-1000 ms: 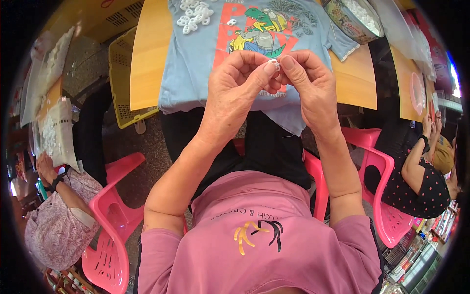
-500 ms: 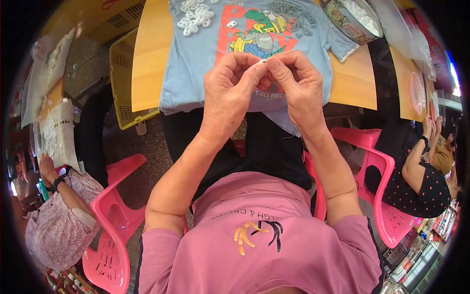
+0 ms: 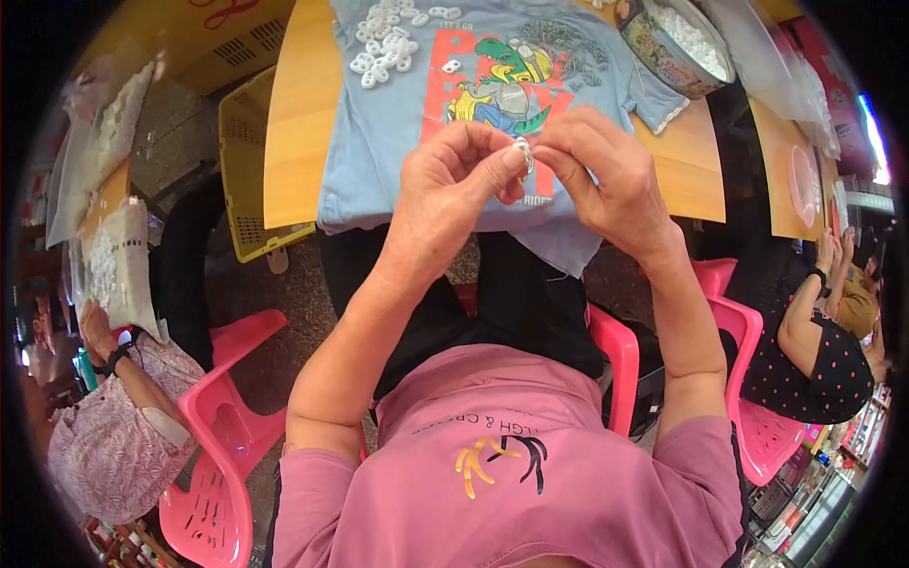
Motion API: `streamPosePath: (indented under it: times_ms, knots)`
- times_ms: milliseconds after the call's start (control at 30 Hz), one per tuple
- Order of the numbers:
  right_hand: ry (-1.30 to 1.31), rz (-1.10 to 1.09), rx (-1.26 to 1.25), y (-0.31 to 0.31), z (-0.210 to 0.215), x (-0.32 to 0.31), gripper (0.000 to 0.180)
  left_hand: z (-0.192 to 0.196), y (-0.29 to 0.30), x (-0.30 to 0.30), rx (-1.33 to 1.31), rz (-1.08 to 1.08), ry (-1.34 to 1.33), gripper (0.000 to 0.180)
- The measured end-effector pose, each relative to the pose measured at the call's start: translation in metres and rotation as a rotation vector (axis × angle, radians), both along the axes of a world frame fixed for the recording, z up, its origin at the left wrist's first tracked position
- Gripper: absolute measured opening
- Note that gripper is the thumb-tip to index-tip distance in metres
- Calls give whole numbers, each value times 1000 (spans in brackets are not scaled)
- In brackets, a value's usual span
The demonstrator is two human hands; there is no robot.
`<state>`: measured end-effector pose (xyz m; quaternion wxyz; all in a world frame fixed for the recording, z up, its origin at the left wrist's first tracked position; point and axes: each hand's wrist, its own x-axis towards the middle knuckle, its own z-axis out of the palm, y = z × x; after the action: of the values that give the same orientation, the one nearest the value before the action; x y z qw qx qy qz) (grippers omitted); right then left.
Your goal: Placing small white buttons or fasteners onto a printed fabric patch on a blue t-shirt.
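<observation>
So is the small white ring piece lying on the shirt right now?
No, the small white ring piece is pinched between the fingertips of the left hand and right hand, raised above the blue shirt.

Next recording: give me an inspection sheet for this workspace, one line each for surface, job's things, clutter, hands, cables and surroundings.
Surface: wooden table with a light blue printed T-shirt spread over it, its hem hanging off the near edge.
Job's things: small white ring-shaped piece held above the shirt; a pile of similar white pieces lies on the shirt.
Clutter: round tin of white pieces at the table's far right.
Hands: left hand and right hand meet fingertip to fingertip, both pinching the white piece.
Cables: nothing seen.
Surroundings: yellow plastic crate left of the table, pink plastic chairs, bags of white pieces at left, other people seated at both sides.
</observation>
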<state>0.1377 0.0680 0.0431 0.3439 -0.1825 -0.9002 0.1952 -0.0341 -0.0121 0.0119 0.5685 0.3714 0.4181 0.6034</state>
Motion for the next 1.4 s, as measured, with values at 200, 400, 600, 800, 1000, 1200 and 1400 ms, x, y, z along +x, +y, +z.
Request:
streamPosePath:
  times_ms: [200, 400, 600, 800, 1000, 1200, 1400]
  knots:
    - [55, -45, -9, -11, -1, 1, 6, 9, -6, 7, -4, 4, -3, 15]
    - [97, -114, -68, -20, 2, -3, 6, 15, -11, 14, 29, 86, 86, 15]
    - [96, -153, -105, -10, -13, -17, 4, 0, 2, 7, -20, 122, 10, 12]
    - [-119, -58, -451, 39, -7, -43, 15, -16, 9, -1, -24, 259, -44, 14]
    - [-175, -146, -23, 85, -25, -70, 14, -20, 11, 1, 10, 238, -2, 13]
    - [-375, -117, 52, 91, -26, -83, 16, -20, 11, -2, -6, 231, -45, 13]
    - [-296, -108, -5, 99, -22, -100, 18, -22, 12, -3, 14, 215, -85, 14]
